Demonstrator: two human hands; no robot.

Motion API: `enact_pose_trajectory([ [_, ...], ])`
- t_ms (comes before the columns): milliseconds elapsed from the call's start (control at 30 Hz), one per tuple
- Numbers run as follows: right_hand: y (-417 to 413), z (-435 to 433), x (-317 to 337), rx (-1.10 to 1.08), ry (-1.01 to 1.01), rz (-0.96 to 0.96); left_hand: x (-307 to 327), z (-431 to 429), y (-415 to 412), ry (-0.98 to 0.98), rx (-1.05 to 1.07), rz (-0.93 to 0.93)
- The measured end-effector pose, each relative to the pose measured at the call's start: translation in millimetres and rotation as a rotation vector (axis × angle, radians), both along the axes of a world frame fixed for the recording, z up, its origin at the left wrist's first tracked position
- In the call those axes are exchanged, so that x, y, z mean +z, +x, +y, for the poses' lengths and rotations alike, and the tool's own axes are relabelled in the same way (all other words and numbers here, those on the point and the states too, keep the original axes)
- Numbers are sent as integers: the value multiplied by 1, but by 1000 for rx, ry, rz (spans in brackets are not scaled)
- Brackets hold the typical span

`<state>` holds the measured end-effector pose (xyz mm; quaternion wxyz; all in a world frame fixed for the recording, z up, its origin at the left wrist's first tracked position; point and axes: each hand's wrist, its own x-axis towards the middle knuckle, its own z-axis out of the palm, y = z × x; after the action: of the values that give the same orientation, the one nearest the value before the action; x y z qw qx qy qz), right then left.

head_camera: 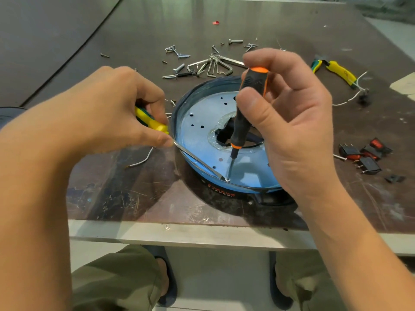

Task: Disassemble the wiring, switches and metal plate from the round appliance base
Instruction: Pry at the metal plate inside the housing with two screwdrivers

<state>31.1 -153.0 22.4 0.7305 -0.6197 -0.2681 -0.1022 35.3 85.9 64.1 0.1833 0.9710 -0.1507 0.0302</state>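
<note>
Left hand (116, 108) grips one yellow-handled tool (152, 122); right hand (292, 122) grips one screwdriver (241, 124) — both tips at one screw (227, 180) on the metal plate (202, 117); roughly four switches (368, 164) on the desk (134, 198).

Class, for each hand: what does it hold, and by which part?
Left hand grips a yellow-handled tool with a thin metal tip by its handle. Right hand holds a black-and-orange screwdriver by its handle's upper part.

Loose silver screws (179, 55) and bent steel hex keys (213, 66) crowd the brown bench (125, 198) behind the round black appliance base (224, 193). Black-and-red rocker switches (369, 164) block its right. The front-left is open but for a short white wire (141, 161).
</note>
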Motion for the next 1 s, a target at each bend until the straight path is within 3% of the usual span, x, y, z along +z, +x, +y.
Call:
enact_pose_trajectory([
  [233, 2, -6, 0, 41, 135, 141, 2, -3, -1, -20, 14, 36],
  [433, 1, 0, 0, -47, 9, -22, 2, -3, -1, -15, 13, 36],
  [667, 2, -2, 0, -3, 68, 130, 1, -3, -1, -2, 1, 17],
  [867, 0, -1, 0, -24, 31, 16, -1, -1, 0, -13, -8, 13],
  [1000, 1, -2, 1, 5, 71, 135, -1, -1, 0, -17, -5, 11],
])
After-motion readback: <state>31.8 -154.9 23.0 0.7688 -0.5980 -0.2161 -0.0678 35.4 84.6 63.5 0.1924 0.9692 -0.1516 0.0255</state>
